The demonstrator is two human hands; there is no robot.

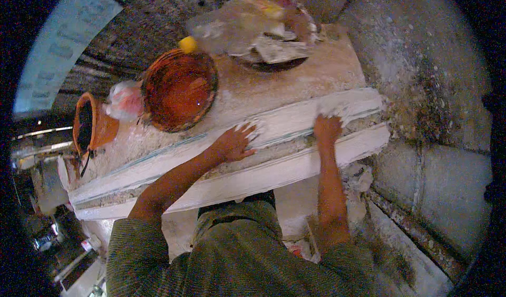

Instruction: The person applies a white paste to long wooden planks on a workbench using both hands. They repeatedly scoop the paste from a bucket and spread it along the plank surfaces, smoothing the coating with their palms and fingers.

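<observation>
We press both open hands, left (234,141) and right (328,125), flat on one moulding (295,118), gripping nothing; two orange bowls (179,90) (90,124) sit behind.

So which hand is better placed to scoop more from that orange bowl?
Probably the left hand: it rests on the white plaster moulding just below the orange bowl. The right hand presses plaster farther along, away from it.

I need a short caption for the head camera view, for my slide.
Both bare hands, left hand and right hand, press flat on a long white plaster moulding, with an orange bowl behind.
</observation>
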